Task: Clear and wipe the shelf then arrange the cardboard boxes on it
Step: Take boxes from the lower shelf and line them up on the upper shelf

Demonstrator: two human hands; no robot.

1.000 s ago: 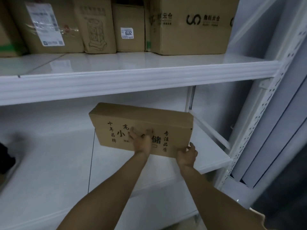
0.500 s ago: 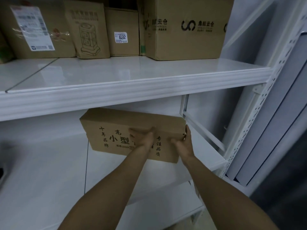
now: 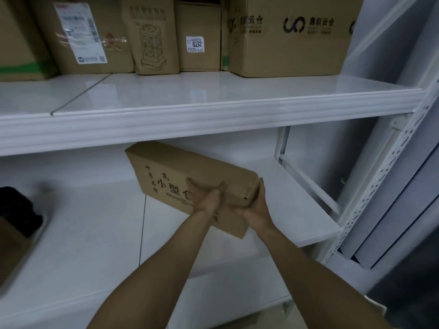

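A flat brown cardboard box (image 3: 166,172) with black printed characters stands on its long edge on the lower white shelf (image 3: 90,233), turned so its right end comes toward me. My left hand (image 3: 209,198) presses flat on its front face. Around the box's right end, my right hand (image 3: 254,207) grips the near corner. The box's lower right part is hidden behind my hands.
The upper shelf (image 3: 213,98) carries several cardboard boxes at its back, among them a large one (image 3: 292,36) at the right. A dark object (image 3: 19,210) and a brown box corner (image 3: 9,252) sit at the lower shelf's left. A perforated white upright (image 3: 389,167) bounds the right side.
The box has gone deeper under the upper shelf and swung, its left end farther back. My right hand slid from the bottom corner up onto the box's right end.
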